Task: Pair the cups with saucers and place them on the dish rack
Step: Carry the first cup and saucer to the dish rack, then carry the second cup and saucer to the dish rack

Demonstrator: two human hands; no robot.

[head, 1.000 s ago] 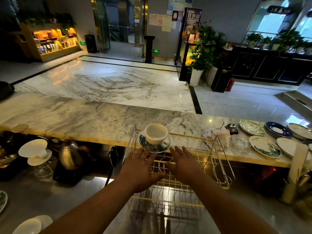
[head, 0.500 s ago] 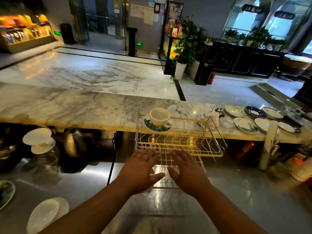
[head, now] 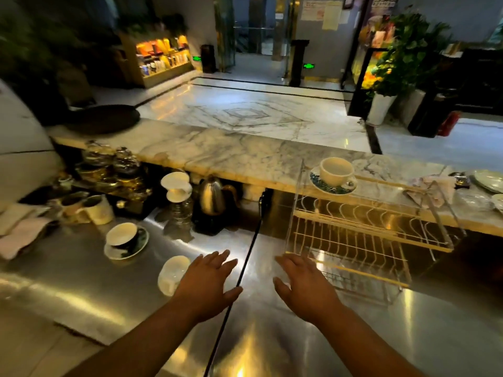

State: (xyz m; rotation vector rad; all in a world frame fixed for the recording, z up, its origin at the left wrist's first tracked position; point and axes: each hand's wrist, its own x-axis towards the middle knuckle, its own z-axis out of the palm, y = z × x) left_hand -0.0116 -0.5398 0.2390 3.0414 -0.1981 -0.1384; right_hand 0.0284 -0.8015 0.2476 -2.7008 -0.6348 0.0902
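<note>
Cup sat on saucer atop dish rack, beyond right hand | both hands were empty, fingers spread | second cup stood beyond left hand

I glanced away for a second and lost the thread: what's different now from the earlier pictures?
The left hand and right hand pulled back from the dish rack toward the person. They now hover open over the steel counter, the left next to a white dish. Nothing was grasped. The cup stayed on its saucer atop the rack.
</note>
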